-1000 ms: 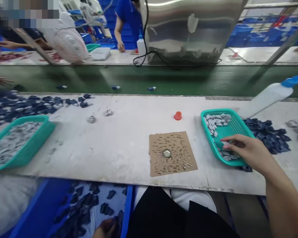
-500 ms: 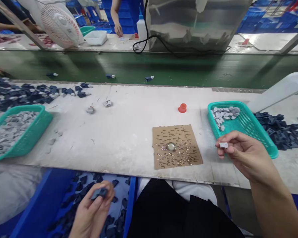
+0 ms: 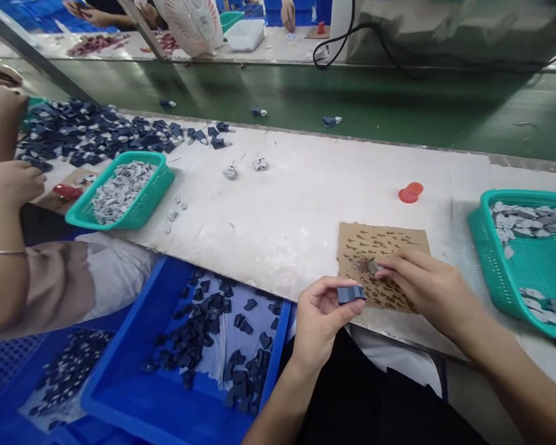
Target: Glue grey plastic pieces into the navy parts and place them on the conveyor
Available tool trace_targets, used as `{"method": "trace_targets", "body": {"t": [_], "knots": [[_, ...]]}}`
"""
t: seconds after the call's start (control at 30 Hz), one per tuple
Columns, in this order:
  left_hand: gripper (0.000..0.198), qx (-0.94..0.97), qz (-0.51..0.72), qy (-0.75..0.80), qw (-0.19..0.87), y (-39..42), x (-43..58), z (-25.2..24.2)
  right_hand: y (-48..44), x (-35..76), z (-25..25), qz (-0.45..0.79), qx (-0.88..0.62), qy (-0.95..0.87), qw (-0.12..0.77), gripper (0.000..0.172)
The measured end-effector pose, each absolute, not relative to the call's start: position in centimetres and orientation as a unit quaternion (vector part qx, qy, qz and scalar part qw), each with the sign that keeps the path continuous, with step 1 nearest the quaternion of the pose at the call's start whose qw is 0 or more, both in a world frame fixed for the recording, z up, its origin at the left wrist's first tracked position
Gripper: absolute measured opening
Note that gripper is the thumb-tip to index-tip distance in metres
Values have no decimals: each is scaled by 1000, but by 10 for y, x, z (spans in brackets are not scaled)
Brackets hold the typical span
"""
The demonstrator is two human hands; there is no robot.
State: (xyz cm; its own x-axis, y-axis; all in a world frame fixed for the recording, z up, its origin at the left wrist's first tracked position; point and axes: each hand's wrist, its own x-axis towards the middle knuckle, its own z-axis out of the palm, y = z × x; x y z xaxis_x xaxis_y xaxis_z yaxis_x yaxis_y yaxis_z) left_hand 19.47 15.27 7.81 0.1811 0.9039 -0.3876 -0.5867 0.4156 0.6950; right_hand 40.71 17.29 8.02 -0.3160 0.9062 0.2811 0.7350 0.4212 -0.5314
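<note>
My left hand (image 3: 322, 318) is closed on a dark blue plastic piece (image 3: 349, 295), held in front of the table's edge. In the fingertips of my right hand (image 3: 421, 284) is a small grey plastic piece (image 3: 376, 267), low over a brown cardboard square (image 3: 384, 235). Dabs of a shiny, glue-like substance dot the cardboard. The round object that lay on the cardboard is hidden behind my right fingers or the grey piece. Whether the grey piece touches the cardboard, I cannot tell.
A green basket (image 3: 484, 216) of grey pieces stands right, another green basket (image 3: 162, 188) left. A red cup (image 3: 411, 192) is behind the cardboard. Below the table is a blue bin (image 3: 120, 371) with dark pieces. A co-worker's arms (image 3: 2, 204) are at left; a green belt (image 3: 287, 93) runs behind.
My right hand has moved left from the basket to the cardboard with the grey piece. My left hand has risen from over the blue bin toward the cardboard. The view has shifted left.
</note>
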Motion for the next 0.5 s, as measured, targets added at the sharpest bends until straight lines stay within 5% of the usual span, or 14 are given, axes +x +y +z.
{"method": "trace_targets", "body": {"t": [0.27,0.5], "knots": [[31,208,520,363,745,152,197,79,161,397,101,140,-542,-760,331,8],[29,136,468,327,809,151,199,86,135,383,142,207,-522,-718,411,21]]}}
